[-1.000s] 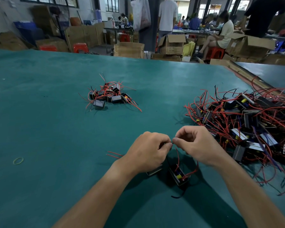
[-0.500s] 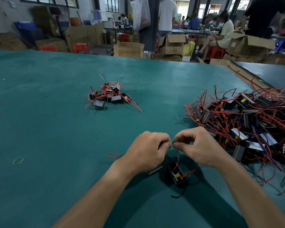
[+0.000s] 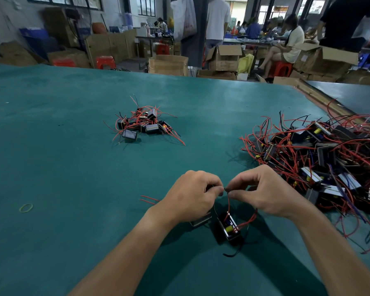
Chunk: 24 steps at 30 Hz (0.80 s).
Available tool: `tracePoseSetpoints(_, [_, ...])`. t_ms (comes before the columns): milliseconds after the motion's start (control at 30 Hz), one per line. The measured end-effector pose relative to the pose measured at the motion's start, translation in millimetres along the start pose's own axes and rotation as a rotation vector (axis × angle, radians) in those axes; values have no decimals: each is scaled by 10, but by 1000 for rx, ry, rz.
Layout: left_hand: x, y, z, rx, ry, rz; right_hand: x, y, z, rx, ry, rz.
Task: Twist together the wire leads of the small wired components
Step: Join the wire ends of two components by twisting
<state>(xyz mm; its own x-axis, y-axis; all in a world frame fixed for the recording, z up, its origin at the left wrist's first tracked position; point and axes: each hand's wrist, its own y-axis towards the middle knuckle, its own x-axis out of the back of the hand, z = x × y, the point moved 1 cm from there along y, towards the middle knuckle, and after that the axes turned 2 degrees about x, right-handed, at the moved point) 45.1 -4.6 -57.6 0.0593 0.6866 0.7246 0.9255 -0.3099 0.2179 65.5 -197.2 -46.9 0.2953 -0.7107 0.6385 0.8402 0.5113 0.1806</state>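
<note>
Red leads [image 3: 228, 201] run from the component [image 3: 228, 228] on the table [image 3: 73, 167] up between your hands. Your left hand [image 3: 192, 195] and right hand [image 3: 263, 191] each pinch a lead end, tips meeting, to twist them together. The pile [image 3: 320, 154] lies near your right hand, likely for easy reach.

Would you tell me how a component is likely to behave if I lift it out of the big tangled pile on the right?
It will probably drag neighbours along, since the red leads in the big pile loop through one another. The leads look thin and curved, so they should flop. The boxy black bodies seem unlikely to roll.
</note>
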Motion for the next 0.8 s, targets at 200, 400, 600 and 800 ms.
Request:
tracePoseSetpoints(200, [-1, -4, -2, 13, -34, 28, -9, 15, -11, 34, 28, -35])
tracePoseSetpoints(400, [-13, 9, 0, 28, -77, 39, -44, 45, 14, 53, 64, -136])
tracePoseSetpoints(600, [-32, 21, 22, 50, -122, 36, -87, 48, 40, 10, 210, -200])
tracePoseSetpoints(800, [-19, 30, 39, 86, -170, 9, -175, 94, 50, -23, 271, -369])
